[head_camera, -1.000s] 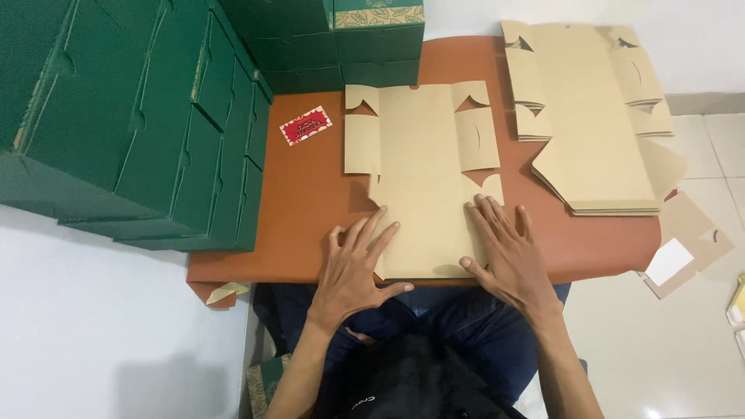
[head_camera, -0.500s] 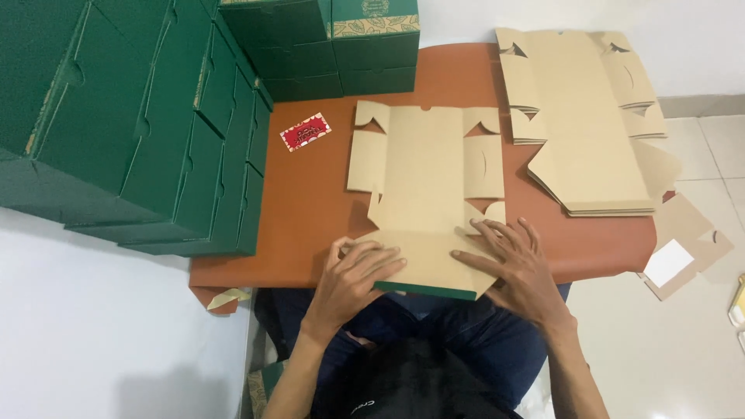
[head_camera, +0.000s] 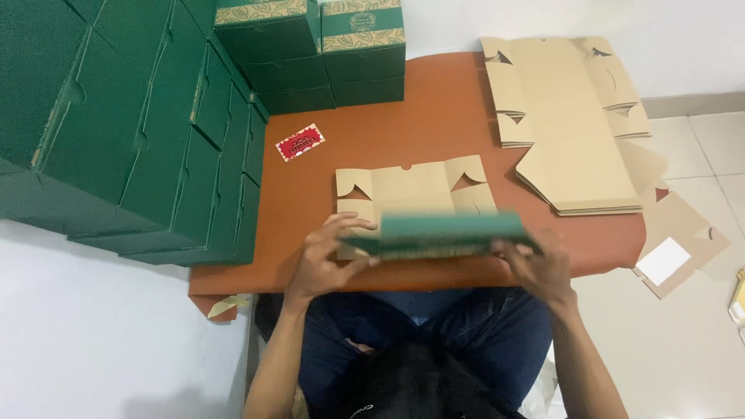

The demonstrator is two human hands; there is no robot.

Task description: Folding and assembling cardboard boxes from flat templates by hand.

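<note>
The left hand (head_camera: 330,260) grips the near-left edge of a flat cardboard box blank (head_camera: 419,209), fingers curled over it; the right hand (head_camera: 539,264) clasps the right end likewise. Together they lift the near panel so its green face turns up, folded along a crease, while the far brown half lies on the orange surface (head_camera: 434,109). Finished green boxes (head_camera: 155,132) are stacked left; unfolded blanks (head_camera: 570,124) wait right.

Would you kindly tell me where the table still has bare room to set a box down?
The brown table is bare between the red card, the green boxes at the back and the stack of flat blanks. The near edge is crowded: both hands fold a carton blank there.
</note>
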